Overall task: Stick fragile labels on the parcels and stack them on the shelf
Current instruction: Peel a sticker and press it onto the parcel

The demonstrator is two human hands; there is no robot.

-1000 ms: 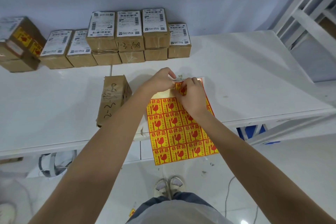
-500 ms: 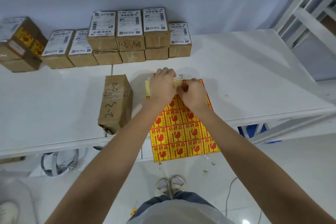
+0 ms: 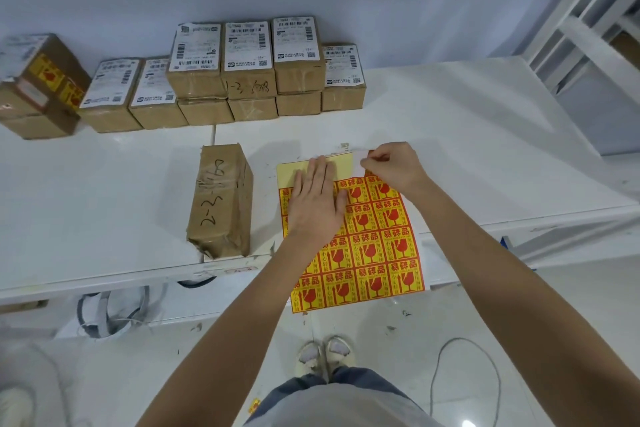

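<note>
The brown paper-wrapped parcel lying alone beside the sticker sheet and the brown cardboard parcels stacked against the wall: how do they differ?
The brown paper-wrapped parcel lies alone near the table's front edge; the brown cardboard parcels sit ranked at the wall, some stacked. The lone one shows only black handwriting on top; the stacked ones show white barcode labels. Both lots show no yellow fragile label.

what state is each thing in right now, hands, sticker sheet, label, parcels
left hand: flat, pressing the sticker sheet down
right hand: pinching a peeled label
label: lifted off at the sheet's far right corner
sticker sheet: on the table, near end overhanging, top row bare backing
near parcel: lying on the table beside the sheet, no fragile label visible
back-row parcels: stacked by the wall, shipping labels up
</note>
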